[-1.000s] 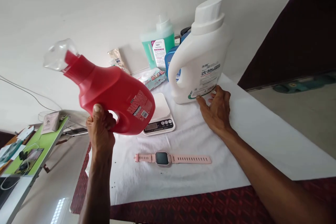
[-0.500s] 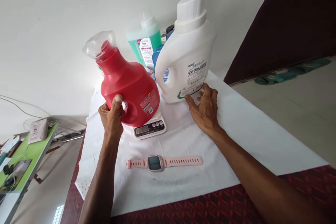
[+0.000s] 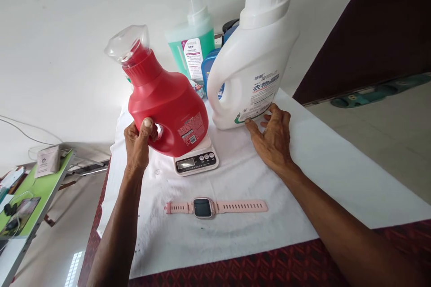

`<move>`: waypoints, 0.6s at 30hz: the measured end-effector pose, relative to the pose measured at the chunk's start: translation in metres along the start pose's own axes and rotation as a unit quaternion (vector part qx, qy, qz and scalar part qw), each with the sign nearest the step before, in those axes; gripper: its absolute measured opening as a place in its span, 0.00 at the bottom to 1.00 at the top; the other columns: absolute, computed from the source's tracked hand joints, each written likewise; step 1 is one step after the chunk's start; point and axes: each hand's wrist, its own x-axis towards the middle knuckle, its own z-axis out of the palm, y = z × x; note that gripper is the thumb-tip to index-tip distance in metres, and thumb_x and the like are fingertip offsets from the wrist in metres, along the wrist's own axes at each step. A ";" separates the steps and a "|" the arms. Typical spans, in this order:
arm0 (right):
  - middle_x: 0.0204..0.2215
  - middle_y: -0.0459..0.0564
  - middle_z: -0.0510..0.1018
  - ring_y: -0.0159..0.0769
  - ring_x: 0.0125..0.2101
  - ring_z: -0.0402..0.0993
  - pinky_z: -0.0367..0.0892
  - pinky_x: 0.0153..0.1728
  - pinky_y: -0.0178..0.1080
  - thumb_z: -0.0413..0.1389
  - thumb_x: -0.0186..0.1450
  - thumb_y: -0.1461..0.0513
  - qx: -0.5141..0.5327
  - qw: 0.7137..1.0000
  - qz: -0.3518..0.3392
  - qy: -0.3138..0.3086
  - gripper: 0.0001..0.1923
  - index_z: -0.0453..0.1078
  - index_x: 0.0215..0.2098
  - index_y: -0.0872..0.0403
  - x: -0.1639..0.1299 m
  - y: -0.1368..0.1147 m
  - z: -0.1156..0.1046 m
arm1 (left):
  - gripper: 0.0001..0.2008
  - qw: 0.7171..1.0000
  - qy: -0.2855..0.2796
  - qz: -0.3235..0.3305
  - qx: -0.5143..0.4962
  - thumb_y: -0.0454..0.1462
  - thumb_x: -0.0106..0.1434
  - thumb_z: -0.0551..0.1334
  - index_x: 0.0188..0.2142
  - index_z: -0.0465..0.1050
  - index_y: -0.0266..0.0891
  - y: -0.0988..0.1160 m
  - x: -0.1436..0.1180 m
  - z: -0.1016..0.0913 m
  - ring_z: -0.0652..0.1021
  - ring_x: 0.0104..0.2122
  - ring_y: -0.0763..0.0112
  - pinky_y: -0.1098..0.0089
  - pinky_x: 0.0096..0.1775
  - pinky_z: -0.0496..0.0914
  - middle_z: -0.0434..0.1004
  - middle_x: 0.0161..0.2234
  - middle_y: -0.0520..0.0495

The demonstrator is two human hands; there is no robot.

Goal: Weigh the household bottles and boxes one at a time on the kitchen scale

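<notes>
My left hand (image 3: 138, 136) is closed around the handle of a red detergent bottle (image 3: 164, 103), thumb on the near side. The bottle leans to the left over a white digital kitchen scale (image 3: 197, 161); whether its base rests fully on the scale is hidden. A clear plastic cap (image 3: 129, 42) covers its spout. My right hand (image 3: 272, 139) has thumb and fingers spread against the lower front of a large white detergent jug (image 3: 252, 58), touching near its label without wrapping round it. The jug stands on the white cloth (image 3: 235, 242).
A pink-strapped smartwatch (image 3: 202, 207) lies flat in front of the scale. Behind the bottles stand a green liquid bottle (image 3: 195, 49) and a blue container (image 3: 209, 65), partly hidden by the jug. To the left is a low green-topped table (image 3: 50, 184).
The view has shifted slightly, so everything sits a little differently in frame. Both hands keep the same contacts: left on the red bottle's handle, right against the white jug.
</notes>
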 end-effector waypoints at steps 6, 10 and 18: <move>0.61 0.68 0.62 0.54 0.58 0.72 0.74 0.57 0.57 0.59 0.61 0.48 -0.009 1.000 0.018 -0.019 0.44 0.54 0.69 0.58 -0.002 -0.006 -0.003 | 0.37 0.997 0.060 -0.039 -0.021 0.70 0.66 0.49 0.34 0.74 0.41 -0.025 -0.022 -0.015 0.77 0.34 0.66 0.67 0.38 0.72 0.75 0.32 0.46; 0.60 0.67 0.63 0.54 0.57 0.73 0.74 0.56 0.58 0.57 0.60 0.48 -0.008 1.000 0.004 -0.009 0.42 0.56 0.67 0.57 -0.003 -0.007 -0.003 | 0.35 0.984 0.130 -0.119 -0.004 0.68 0.67 0.52 0.32 0.74 0.39 -0.066 -0.050 -0.031 0.73 0.28 0.71 0.69 0.33 0.69 0.72 0.28 0.49; 0.58 0.64 0.64 0.55 0.56 0.74 0.73 0.58 0.62 0.59 0.57 0.48 -0.006 1.000 -0.004 0.001 0.39 0.58 0.63 0.52 -0.001 -0.001 -0.001 | 0.32 0.979 0.137 -0.142 0.046 0.63 0.69 0.55 0.29 0.73 0.38 -0.092 -0.065 -0.043 0.68 0.22 0.74 0.71 0.27 0.64 0.68 0.23 0.51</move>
